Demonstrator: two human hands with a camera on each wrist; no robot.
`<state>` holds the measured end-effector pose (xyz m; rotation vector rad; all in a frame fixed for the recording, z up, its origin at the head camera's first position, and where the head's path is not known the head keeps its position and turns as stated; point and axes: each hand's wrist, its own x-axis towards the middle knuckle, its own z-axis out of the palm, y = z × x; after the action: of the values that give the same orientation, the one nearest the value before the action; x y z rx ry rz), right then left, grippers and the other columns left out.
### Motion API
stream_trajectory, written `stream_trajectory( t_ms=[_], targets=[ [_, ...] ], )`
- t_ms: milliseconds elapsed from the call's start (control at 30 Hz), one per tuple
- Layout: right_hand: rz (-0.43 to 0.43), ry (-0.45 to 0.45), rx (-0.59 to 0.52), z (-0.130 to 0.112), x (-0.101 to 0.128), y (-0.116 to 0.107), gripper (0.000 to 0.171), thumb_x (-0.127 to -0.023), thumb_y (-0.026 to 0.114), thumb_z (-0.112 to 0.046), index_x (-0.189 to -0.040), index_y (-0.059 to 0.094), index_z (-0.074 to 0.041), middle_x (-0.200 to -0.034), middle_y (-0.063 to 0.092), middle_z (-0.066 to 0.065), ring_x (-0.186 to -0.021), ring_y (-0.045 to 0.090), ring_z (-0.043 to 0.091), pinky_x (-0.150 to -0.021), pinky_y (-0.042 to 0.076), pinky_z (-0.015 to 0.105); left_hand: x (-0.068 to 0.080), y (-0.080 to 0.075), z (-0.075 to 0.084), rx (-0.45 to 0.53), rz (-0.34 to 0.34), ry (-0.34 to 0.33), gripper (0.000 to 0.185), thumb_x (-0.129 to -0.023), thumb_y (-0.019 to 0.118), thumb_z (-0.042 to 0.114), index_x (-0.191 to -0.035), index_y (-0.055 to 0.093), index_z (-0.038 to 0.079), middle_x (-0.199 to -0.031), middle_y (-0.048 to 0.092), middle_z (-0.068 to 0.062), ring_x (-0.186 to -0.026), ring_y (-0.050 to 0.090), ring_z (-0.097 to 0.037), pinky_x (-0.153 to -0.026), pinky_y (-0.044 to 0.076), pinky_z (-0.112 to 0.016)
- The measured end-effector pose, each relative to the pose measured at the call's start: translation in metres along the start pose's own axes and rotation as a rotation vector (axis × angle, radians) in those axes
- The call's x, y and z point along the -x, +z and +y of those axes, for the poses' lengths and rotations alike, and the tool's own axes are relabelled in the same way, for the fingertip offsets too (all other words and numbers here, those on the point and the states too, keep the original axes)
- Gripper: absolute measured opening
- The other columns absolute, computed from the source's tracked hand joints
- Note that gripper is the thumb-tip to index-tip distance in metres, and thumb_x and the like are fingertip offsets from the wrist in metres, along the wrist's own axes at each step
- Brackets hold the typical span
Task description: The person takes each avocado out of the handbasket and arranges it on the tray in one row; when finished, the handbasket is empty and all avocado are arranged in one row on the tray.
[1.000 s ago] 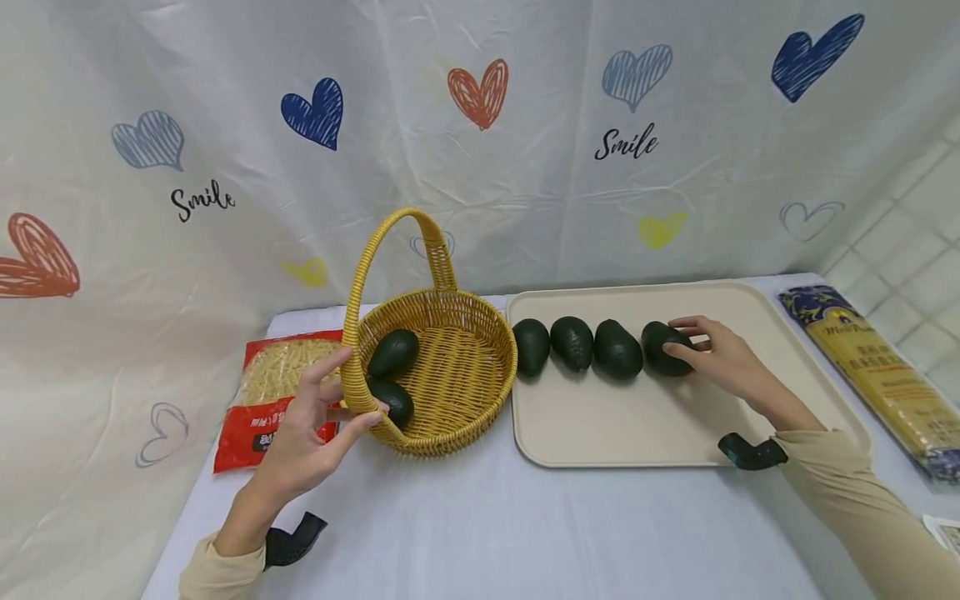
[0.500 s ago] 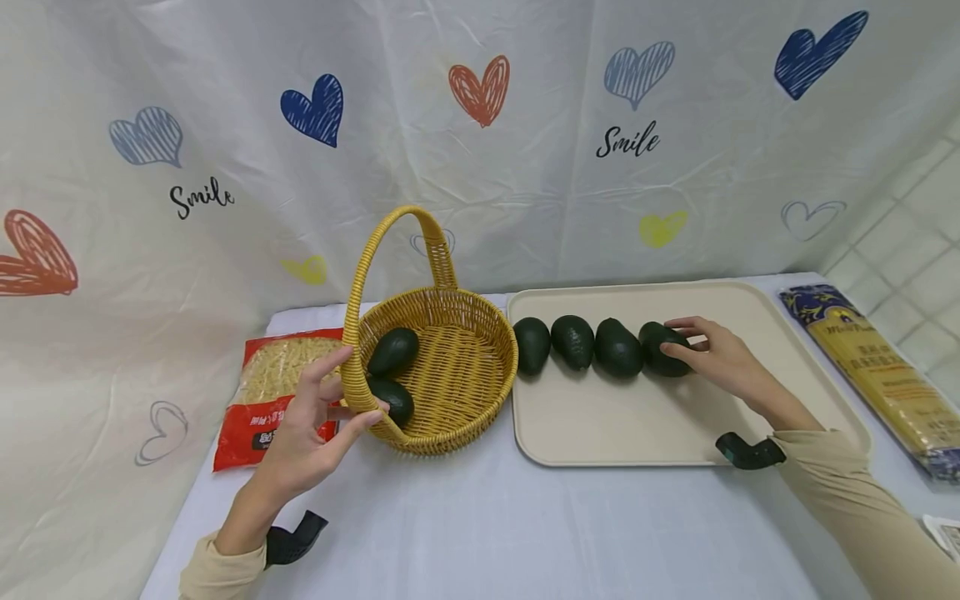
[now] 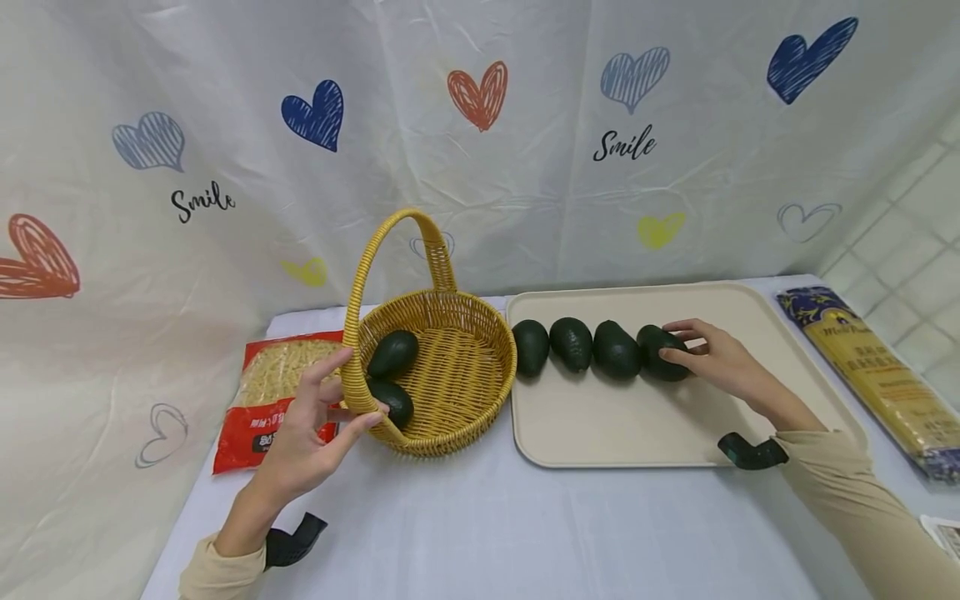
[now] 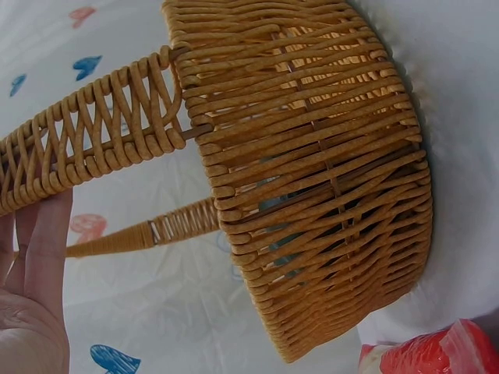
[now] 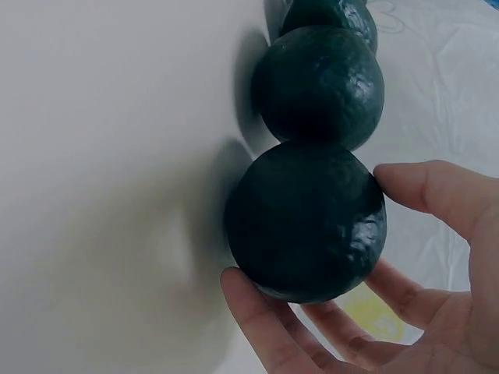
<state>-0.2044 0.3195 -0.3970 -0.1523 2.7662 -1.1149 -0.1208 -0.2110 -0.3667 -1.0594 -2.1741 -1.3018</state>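
A woven yellow basket stands left of centre with two dark green avocados inside. My left hand pinches the lower end of its handle between thumb and fingers; in the left wrist view the fingers lie along the handle. On the beige tray several avocados lie in a row. My right hand grips the rightmost avocado, which rests on the tray against its neighbour. The right wrist view shows fingers curled round that avocado.
A red packet of noodles lies left of the basket. A long pasta packet lies right of the tray. A heart-printed curtain hangs close behind. The near part of the white-covered table is bare.
My right hand has slid the rightmost avocado slightly left, up against its neighbour. The left hand stays on the basket handle.
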Motion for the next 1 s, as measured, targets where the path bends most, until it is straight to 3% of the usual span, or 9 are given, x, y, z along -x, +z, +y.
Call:
stream_trajectory(
  t_ms=[467, 700, 1000],
  targets=[
    [-0.019, -0.072, 0.064, -0.012, -0.006, -0.022, 0.063, -0.104, 0.067, -0.029, -0.151, 0.042, 0.005, -0.146, 0.048, 0.037, -0.128, 0.051, 0.056, -0.1, 0.049, 0.065, 0.001, -0.002, 0.001, 0.001, -0.001, -0.018, 0.098, -0.07, 0.076, -0.03, -0.154, 0.029, -0.008, -0.102, 0.073, -0.018, -0.098, 0.072, -0.008, -0.083, 0.06, -0.019],
    [-0.052, -0.081, 0.108, -0.021, -0.013, -0.035, 0.061, -0.102, 0.069, -0.025, -0.149, 0.044, 0.006, -0.147, 0.045, 0.037, -0.131, 0.048, 0.058, -0.103, 0.046, 0.069, 0.0, -0.001, 0.002, -0.014, 0.005, -0.016, 0.098, -0.07, 0.076, -0.03, -0.154, 0.03, -0.007, -0.101, 0.073, -0.016, -0.098, 0.072, -0.009, -0.084, 0.059, -0.019],
    [-0.048, -0.051, 0.172, -0.002, -0.01, -0.03, 0.062, -0.095, 0.077, -0.017, -0.142, 0.049, 0.013, -0.139, 0.047, 0.044, -0.118, 0.055, 0.062, -0.095, 0.05, 0.065, 0.0, 0.0, 0.002, -0.007, 0.001, -0.021, 0.098, -0.071, 0.076, -0.03, -0.154, 0.03, -0.007, -0.101, 0.073, -0.016, -0.097, 0.072, -0.009, -0.084, 0.059, -0.019]
  ],
)
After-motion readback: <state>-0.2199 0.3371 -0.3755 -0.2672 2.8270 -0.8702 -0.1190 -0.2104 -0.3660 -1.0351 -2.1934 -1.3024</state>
